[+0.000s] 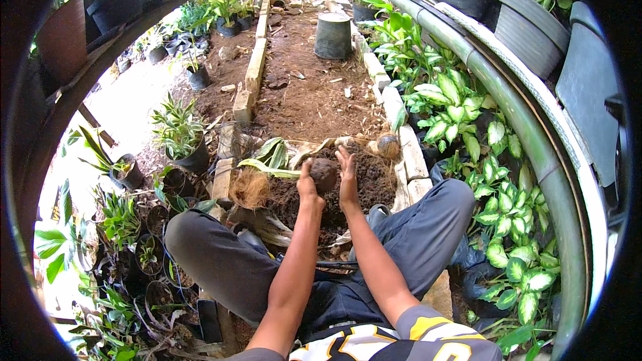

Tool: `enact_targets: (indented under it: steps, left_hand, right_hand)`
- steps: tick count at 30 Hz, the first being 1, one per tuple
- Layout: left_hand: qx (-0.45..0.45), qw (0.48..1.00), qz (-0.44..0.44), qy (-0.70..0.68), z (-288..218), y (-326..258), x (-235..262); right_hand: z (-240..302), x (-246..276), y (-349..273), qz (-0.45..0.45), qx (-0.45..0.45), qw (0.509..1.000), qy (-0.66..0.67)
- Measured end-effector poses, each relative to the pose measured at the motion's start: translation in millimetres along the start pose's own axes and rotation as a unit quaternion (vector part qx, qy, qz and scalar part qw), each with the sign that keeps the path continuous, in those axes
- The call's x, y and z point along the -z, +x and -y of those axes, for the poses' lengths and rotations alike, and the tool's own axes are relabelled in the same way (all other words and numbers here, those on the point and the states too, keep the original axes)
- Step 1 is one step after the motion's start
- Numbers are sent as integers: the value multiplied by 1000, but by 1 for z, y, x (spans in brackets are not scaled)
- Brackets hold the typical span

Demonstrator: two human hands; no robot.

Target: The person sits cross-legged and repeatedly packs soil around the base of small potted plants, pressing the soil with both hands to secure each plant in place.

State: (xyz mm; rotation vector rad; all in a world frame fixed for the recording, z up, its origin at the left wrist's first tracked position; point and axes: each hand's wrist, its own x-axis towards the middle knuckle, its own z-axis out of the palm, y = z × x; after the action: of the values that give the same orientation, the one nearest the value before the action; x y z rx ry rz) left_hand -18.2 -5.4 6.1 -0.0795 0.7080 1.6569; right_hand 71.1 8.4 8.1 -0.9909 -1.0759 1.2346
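A dark, rounded ball of soil (325,175) sits between my two hands, above the loose soil. My left hand (309,184) is closed against its left side, with part of the grip hidden. Fingers stretched out and pointing away from me, my right hand (348,179) is open just right of the ball. Long green leaves with pale edges (271,157) extend left from beside the ball; whether they grow out of it, I cannot tell. Below lies dark, crumbly soil (364,180). Brown coconut fibre (249,187) lies to the left of my left hand.
Pale blocks (256,67) line the bed's left side, and more blocks (409,150) edge the right. An upturned dark pot (333,36) stands farther up the bed. Potted plants (182,134) crowd the left; leafy variegated plants (455,103) fill the right beneath a bamboo rail (508,87).
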Motion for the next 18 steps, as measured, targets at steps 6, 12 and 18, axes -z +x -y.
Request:
enact_targets:
  steps: [6, 12, 18]
  left_hand:
    - [-76, 997, -32, -1, -50, -4, -11]
    - [-89, 995, -11, -30, -76, -8, -6]
    - [-90, 995, -17, -31, -75, -12, -2]
  right_hand:
    - [-80, 33, 18, -134, -123, 973, -140]
    - [-177, 41, -20, -31, -183, 920, -347]
    - [-165, 36, -71, 104, -258, 817, -504]
